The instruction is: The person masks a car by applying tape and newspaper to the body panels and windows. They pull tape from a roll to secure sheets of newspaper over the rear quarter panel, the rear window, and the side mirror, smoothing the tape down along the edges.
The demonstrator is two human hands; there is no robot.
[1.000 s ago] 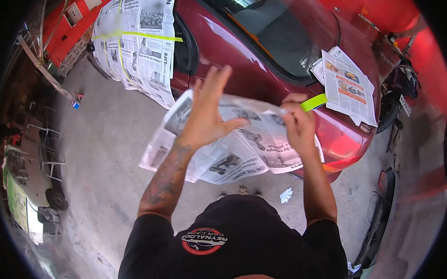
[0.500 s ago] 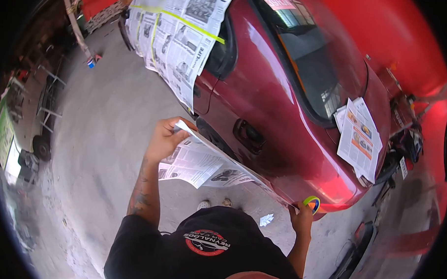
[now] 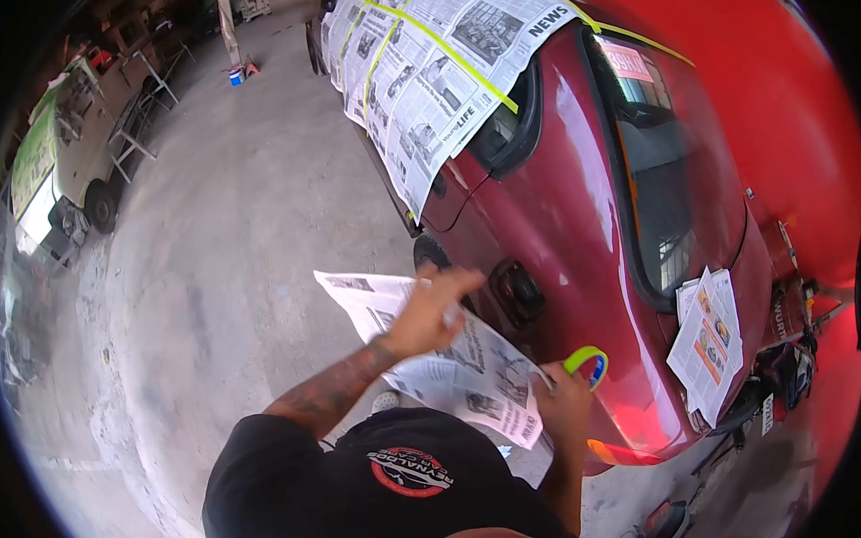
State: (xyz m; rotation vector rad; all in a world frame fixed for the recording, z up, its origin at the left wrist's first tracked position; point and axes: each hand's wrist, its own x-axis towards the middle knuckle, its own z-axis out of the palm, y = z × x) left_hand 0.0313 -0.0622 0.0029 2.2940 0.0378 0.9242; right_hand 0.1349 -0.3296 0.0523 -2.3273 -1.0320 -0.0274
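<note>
My left hand [image 3: 431,312] is over the newspaper sheet [image 3: 368,300], slightly blurred, its fingers stretched out and apart. The sheet's far left corner hangs free of it. At the sheet's right end, my right hand [image 3: 563,405] grips the paper's edge along with a roll of yellow-green tape [image 3: 589,358], which sticks up by the fingers. Both hands are beside the rear side of a dark red car [image 3: 583,236]. Taped newspaper [image 3: 428,79] covers the car's front part and side windows.
More newspaper sheets [image 3: 708,345] lie on the car's rear. A red wall [image 3: 787,120] rises behind it. To the left are a pale vehicle [image 3: 75,143] and metal stands [image 3: 137,131]. A wooden post [image 3: 228,25] stands at the top, and car parts are at the lower right.
My left hand has let go of the sheet's left corner and moved right across the paper. The sheet now hangs lower and turned. The view has shifted, showing more floor on the left.
</note>
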